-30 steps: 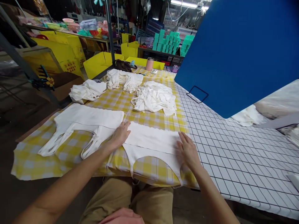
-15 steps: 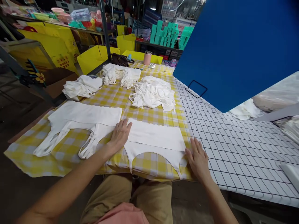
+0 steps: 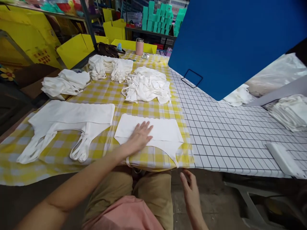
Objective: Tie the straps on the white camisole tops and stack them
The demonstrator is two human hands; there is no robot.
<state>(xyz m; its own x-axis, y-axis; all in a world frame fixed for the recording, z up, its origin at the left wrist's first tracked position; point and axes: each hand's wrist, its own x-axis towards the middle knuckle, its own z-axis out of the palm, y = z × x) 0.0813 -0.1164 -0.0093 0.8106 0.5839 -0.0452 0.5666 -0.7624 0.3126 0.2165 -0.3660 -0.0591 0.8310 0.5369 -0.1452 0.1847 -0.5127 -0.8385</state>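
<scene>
A white camisole [image 3: 165, 127] lies flat in front of me, with its thin straps at the table's front edge. My left hand [image 3: 140, 135] rests palm down on it, fingers stretched out. My right hand [image 3: 190, 187] is just off the front edge, below the right strap, with slightly bent fingers apart and nothing seen in them. To the left, other white camisoles [image 3: 72, 113] lie flat, their straps toward me. Behind, a loose heap of white garments [image 3: 148, 84] sits between me and a neater stack of them [image 3: 111, 65]. Another white bundle [image 3: 64, 83] lies at the left edge.
A yellow checked cloth [image 3: 96, 95] covers the table; a white grid-patterned cloth [image 3: 216, 137] spreads to the right. A large blue panel [image 3: 227, 41] overhangs that side. A pink tumbler [image 3: 139, 47] and a dark bag [image 3: 107, 50] stand at the back. A white box-like object [image 3: 284, 159] lies far right.
My left hand has slid from the camisole's left side onto its middle. My right hand has left the right side and dropped below the table edge. The view has tilted down.
</scene>
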